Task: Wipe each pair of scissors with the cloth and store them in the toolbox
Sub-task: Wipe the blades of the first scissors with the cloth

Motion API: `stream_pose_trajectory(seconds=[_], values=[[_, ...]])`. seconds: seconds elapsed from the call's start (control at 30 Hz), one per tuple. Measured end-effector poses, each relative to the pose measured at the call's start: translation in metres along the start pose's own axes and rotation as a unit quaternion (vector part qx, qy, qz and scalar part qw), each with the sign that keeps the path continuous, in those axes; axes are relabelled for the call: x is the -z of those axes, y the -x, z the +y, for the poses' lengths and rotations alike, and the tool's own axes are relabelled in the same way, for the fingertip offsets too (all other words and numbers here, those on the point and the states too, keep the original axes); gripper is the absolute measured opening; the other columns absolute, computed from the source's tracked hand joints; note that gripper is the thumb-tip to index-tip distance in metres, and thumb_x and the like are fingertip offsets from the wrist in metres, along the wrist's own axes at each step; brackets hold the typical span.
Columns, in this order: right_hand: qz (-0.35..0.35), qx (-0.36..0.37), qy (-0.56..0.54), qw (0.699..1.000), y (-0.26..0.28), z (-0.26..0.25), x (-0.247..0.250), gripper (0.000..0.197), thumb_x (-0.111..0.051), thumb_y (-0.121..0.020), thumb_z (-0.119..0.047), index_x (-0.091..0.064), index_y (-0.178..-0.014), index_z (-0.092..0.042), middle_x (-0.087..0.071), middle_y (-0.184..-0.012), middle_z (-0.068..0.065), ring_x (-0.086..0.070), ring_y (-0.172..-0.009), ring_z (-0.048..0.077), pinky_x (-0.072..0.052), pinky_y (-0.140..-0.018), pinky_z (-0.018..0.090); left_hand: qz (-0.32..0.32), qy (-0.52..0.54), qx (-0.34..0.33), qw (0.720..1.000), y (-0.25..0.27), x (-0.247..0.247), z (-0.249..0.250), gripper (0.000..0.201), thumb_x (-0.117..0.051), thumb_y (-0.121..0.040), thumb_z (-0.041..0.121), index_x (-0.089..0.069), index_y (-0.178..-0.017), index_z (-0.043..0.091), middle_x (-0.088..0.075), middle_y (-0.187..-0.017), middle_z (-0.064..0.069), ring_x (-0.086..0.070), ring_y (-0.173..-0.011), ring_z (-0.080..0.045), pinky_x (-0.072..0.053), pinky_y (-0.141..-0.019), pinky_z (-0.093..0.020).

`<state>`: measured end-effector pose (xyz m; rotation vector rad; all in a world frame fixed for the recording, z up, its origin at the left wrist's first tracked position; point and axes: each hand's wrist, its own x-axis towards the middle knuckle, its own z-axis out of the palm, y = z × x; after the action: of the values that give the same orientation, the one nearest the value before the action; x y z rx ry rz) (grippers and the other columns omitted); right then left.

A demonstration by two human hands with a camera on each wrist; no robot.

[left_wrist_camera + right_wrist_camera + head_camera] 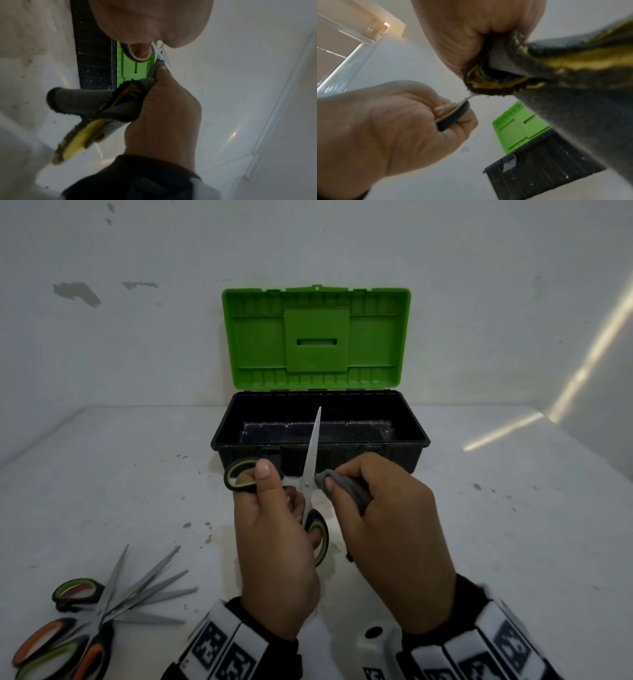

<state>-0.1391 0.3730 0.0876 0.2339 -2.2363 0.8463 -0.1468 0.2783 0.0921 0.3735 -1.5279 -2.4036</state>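
My left hand (270, 529) grips a pair of green-and-black-handled scissors (311, 463), spread wide open. One handle loop (239, 475) sticks out left under my thumb, and one blade points up over the toolbox. My right hand (383, 515) grips a bunched grey cloth (346, 489) and presses it against the blade beside the pivot. In the left wrist view the cloth (85, 100) shows a yellow side and hangs from the right hand (164, 108). In the right wrist view the left hand (385, 128) curls round the dark handle (453, 117). The black toolbox (421, 440) stands open behind and looks empty.
The toolbox's green lid (315, 337) stands upright against the white wall. Several more scissors (102, 607) with green and orange handles lie piled at the table's near left. The white table (496, 525) is speckled with small bits of dirt.
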Motion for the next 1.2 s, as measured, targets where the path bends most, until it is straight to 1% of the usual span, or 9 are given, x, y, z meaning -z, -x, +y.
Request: stream_pose_trajectory(seconds=[0.1, 0.23, 0.4, 0.53, 0.7, 0.83, 0.97, 1.13, 1.2], values=[[-0.005, 0.004, -0.010, 1.000, 0.004, -0.002, -0.002, 0.009, -0.070, -0.088, -0.020, -0.063, -0.083, -0.017, -0.060, -0.069, -0.007, -0.055, -0.058, 0.007, -0.047, -0.054, 0.019, 0.002, -0.009, 0.000, 1.000, 0.000, 0.001, -0.001, 0.022, -0.039, -0.096, 0.056, -0.059, -0.088, 0.050, -0.066, -0.083, 0.017, -0.063, -0.079, -0.002, -0.049, -0.066, -0.032], [0.011, -0.028, -0.003, 1.000, 0.005, 0.007, 0.000, 0.012, -0.070, -0.089, -0.022, -0.061, -0.081, -0.020, -0.056, -0.065, -0.009, -0.052, -0.056, 0.005, -0.046, -0.057, 0.021, 0.016, 0.000, 0.022, 1.000, 0.001, 0.001, -0.002, 0.024, -0.038, -0.095, 0.057, -0.056, -0.104, 0.045, -0.064, -0.119, -0.002, -0.061, -0.108, -0.017, -0.048, -0.070, -0.033], [-0.003, -0.010, -0.009, 1.000, 0.008, -0.003, -0.005, 0.010, -0.069, -0.089, -0.022, -0.062, -0.083, -0.019, -0.058, -0.067, -0.008, -0.054, -0.057, 0.006, -0.048, -0.054, 0.019, 0.020, 0.004, 0.018, 1.000, 0.003, 0.001, -0.001, 0.031, -0.039, -0.096, 0.056, -0.059, -0.112, 0.039, -0.061, -0.128, -0.013, -0.059, -0.118, -0.031, -0.050, -0.092, -0.052], [0.000, -0.048, 0.008, 0.999, 0.003, 0.006, 0.000, 0.013, -0.065, -0.090, -0.029, -0.059, -0.080, -0.023, -0.055, -0.065, -0.010, -0.053, -0.056, 0.005, -0.049, -0.052, 0.022, 0.022, 0.011, 0.029, 0.999, 0.001, 0.001, 0.003, 0.029, -0.039, -0.097, 0.055, -0.059, -0.111, 0.039, -0.063, -0.121, -0.009, -0.059, -0.117, -0.023, -0.050, -0.087, -0.042], [0.006, -0.036, 0.002, 0.999, 0.002, -0.002, -0.001, 0.014, -0.067, -0.090, -0.026, -0.060, -0.079, -0.021, -0.055, -0.064, -0.009, -0.052, -0.055, 0.006, -0.046, -0.051, 0.021, 0.021, 0.010, 0.032, 0.999, 0.000, 0.003, 0.007, 0.047, -0.040, -0.096, 0.056, -0.053, -0.131, 0.028, -0.048, -0.141, -0.022, -0.045, -0.129, -0.045, -0.041, -0.098, -0.062], [0.018, -0.064, 0.007, 0.998, -0.002, 0.007, 0.005, 0.015, -0.066, -0.090, -0.029, -0.058, -0.079, -0.024, -0.054, -0.064, -0.013, -0.053, -0.055, 0.004, -0.045, -0.050, 0.017, 0.031, 0.007, 0.037, 0.999, -0.002, 0.006, 0.007, 0.044, -0.039, -0.097, 0.056, -0.053, -0.132, 0.033, -0.054, -0.140, -0.014, -0.055, -0.124, -0.033, -0.050, -0.085, -0.043], [0.013, -0.052, -0.003, 0.999, -0.002, -0.001, 0.001, 0.015, -0.065, -0.091, -0.031, -0.059, -0.080, -0.023, -0.055, -0.063, -0.011, -0.053, -0.055, 0.006, -0.046, -0.050, 0.023, 0.042, 0.002, 0.049, 0.998, -0.002, 0.005, 0.011, 0.051, -0.040, -0.097, 0.056, -0.050, -0.135, 0.024, -0.043, -0.145, -0.022, -0.041, -0.131, -0.047, -0.038, -0.098, -0.066], [0.015, -0.078, 0.003, 0.997, -0.006, 0.013, 0.011, 0.014, -0.067, -0.090, -0.030, -0.059, -0.079, -0.024, -0.056, -0.062, -0.013, -0.056, -0.057, 0.007, -0.047, -0.050, 0.016, 0.053, 0.022, 0.058, 0.997, -0.002, 0.007, 0.012, 0.050, -0.040, -0.097, 0.055, -0.051, -0.133, 0.022, -0.048, -0.138, -0.025, -0.042, -0.129, -0.047, -0.039, -0.096, -0.063], [0.024, -0.111, -0.029, 0.993, -0.009, 0.018, 0.019, 0.015, -0.067, -0.090, -0.029, -0.060, -0.079, -0.022, -0.058, -0.057, -0.010, -0.058, -0.048, 0.007, -0.045, -0.043, 0.015, 0.048, 0.048, 0.063, 0.996, -0.004, 0.009, 0.012, 0.050, -0.040, -0.098, 0.054, -0.052, -0.128, 0.017, -0.063, -0.110, -0.020, -0.041, -0.128, -0.047, -0.040, -0.093, -0.064]])
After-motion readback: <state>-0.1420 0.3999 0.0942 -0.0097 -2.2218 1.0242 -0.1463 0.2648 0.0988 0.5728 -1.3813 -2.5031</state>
